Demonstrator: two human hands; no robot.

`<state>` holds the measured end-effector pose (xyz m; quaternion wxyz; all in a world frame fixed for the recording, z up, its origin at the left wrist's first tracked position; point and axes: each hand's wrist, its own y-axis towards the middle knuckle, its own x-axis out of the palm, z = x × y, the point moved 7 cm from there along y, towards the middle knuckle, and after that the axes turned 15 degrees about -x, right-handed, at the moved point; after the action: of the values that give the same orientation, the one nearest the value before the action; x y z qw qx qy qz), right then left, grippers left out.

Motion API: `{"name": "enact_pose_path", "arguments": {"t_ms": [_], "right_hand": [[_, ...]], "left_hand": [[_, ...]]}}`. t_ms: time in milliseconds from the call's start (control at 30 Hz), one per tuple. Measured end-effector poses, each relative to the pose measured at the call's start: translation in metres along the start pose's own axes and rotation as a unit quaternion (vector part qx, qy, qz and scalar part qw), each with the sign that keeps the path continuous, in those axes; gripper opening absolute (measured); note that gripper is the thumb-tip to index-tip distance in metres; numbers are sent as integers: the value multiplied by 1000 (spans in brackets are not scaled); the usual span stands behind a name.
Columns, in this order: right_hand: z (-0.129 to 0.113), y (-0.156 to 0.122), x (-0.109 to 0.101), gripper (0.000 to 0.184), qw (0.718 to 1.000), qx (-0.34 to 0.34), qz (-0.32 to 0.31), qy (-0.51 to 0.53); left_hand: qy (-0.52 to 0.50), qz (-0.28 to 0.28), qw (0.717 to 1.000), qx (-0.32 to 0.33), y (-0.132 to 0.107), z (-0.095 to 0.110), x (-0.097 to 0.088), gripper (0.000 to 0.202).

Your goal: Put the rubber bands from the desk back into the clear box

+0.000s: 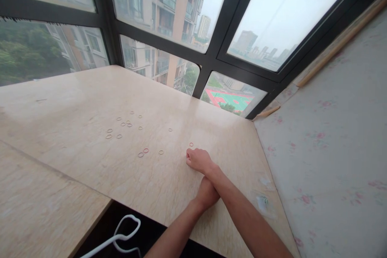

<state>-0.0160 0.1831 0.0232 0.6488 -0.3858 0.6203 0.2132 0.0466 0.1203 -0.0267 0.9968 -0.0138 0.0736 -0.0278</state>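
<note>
Several small rubber bands [127, 124] lie scattered on a beige marble sill [75, 129]. My right hand [198, 160] rests on the sill with its fingers curled in, and what they hold, if anything, is hidden. The nearest things to it are a reddish band [191, 144] just beyond the knuckles and a pale band [161, 152] to its left. My right forearm crosses over my left hand [207, 194], which lies on the sill beneath it. The left hand's fingers are covered.
Black-framed windows [208, 62] close the sill at the back. A wall with floral wallpaper [332, 149] rises on the right. A white hanger [123, 231] shows below the sill's front edge. A second marble slab [36, 209] lies at the lower left.
</note>
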Motion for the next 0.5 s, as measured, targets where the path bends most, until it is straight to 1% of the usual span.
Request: {"name": "enact_pose_path", "arguments": {"t_ms": [100,200,267,367,433,500], "right_hand": [[0,-8,2,23,1000,-13,-4,4],[0,-17,3,19,999,-26,-3,25],[1,-24,2,15,998,-32,5,48],[5,-37,-3,11,994,-35,40,96],[10,-49,-9,12,989,-34,70,126],[18,-66,-14,13,977,-22,117,176]], "left_hand": [[29,19,999,10,-2,5,-2,8],[57,31,997,41,-5,11,-3,19],[76,28,995,56,-6,14,-2,24],[95,19,994,51,-6,14,0,25],[84,27,995,37,-5,15,-2,23],[66,34,997,20,-3,16,-5,19]]}}
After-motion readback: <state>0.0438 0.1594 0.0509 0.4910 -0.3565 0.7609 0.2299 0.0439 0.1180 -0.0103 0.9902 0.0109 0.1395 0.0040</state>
